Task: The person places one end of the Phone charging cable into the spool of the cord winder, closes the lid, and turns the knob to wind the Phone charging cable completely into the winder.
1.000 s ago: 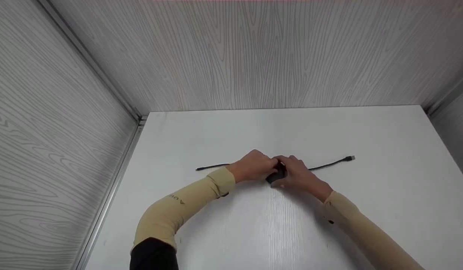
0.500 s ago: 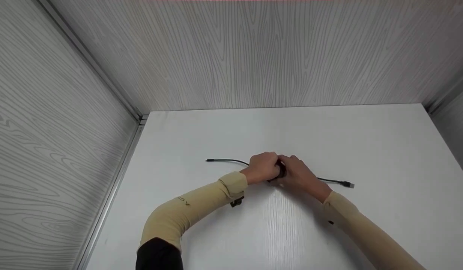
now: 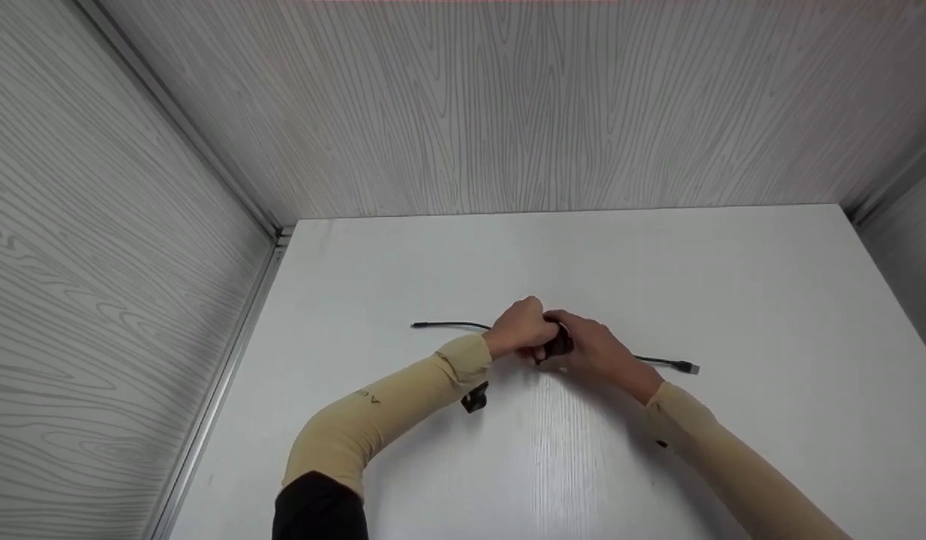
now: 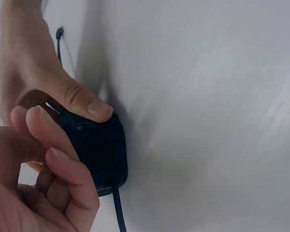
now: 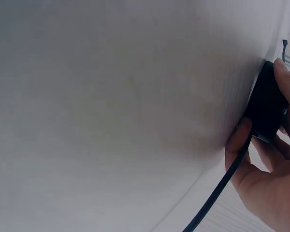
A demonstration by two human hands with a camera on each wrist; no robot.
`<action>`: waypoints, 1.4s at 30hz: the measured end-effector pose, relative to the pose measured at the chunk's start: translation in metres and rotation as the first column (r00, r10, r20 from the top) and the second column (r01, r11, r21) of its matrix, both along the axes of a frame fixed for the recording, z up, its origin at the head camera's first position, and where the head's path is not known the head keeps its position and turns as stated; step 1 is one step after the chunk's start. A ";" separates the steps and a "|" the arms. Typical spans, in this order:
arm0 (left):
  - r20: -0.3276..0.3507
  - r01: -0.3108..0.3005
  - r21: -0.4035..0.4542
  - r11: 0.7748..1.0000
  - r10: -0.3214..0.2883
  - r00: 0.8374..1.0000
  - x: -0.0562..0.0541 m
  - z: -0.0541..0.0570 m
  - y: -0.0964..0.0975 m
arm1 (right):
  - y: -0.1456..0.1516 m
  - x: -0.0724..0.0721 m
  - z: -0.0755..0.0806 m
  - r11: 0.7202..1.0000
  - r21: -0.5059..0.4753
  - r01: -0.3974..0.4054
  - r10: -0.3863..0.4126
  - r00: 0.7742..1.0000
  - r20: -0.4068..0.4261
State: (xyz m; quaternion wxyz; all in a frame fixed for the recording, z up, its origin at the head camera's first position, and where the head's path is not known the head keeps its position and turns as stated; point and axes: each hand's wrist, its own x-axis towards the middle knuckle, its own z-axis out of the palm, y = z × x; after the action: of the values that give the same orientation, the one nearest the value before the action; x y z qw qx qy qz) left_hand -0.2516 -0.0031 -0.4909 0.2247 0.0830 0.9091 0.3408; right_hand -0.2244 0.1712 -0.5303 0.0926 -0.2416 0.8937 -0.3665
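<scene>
A small black cable case (image 3: 559, 343) with rounded corners sits between both hands, low over the table. My right hand (image 3: 596, 351) grips it from the right, its thumb (image 4: 94, 108) pressing the near edge in the left wrist view. My left hand (image 3: 517, 328) meets it from the left, with fingers (image 4: 70, 169) curled against it; their exact hold is partly hidden. A short black USB cable comes out on both sides. Its small plug (image 3: 419, 325) lies at the left. The larger metal-tipped USB plug (image 3: 686, 367) lies at the right.
The white tabletop (image 3: 403, 262) surrounds the hands. Wood-grain panels stand behind (image 3: 463, 112) and at the left (image 3: 118, 300), with another at the right edge. A small black wrist camera (image 3: 474, 397) hangs under the left sleeve.
The cable ends have swung: the left end sits higher and closer in, the right end lower. My left hand has moved right, then slightly back left. The right hand has hardly moved.
</scene>
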 end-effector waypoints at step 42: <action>0.046 -0.036 0.174 0.984 0.028 0.999 0.007 -0.001 -0.018 | 0.005 0.002 -0.007 0.987 -0.141 -0.079 0.085 0.996 0.032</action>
State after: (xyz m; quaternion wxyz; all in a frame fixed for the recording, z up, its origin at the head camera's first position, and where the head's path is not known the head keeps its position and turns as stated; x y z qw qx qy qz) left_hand -0.2445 -0.0211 -0.4919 0.2308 0.0804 0.8718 0.4246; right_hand -0.2225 0.1760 -0.5376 0.1075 -0.2770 0.8532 -0.4286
